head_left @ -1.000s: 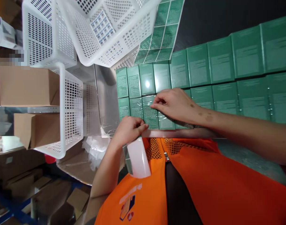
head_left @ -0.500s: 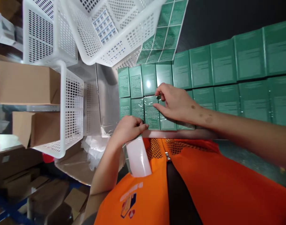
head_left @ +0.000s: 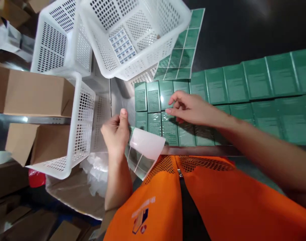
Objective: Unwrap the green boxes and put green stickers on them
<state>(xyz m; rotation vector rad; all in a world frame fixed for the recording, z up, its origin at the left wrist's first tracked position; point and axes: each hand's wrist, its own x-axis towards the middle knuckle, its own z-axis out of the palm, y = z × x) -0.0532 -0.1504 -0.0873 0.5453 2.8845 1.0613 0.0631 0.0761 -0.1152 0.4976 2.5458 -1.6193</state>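
Currently the left hand [head_left: 116,132] pinches the sticker sheet [head_left: 143,150] beside the boxes [head_left: 168,110], while the right hand [head_left: 190,108] hovers open above them; the curling sheet could likely snag a box.

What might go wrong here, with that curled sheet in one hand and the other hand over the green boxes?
1. The left hand pinches the curled label sheet by one edge; it may curl further, and the labels may stick together.
2. The right hand hovers over tightly packed green boxes; a nudge might knock the rows out of line.
3. The white basket sits tilted on another basket, so it might slip onto the boxes.
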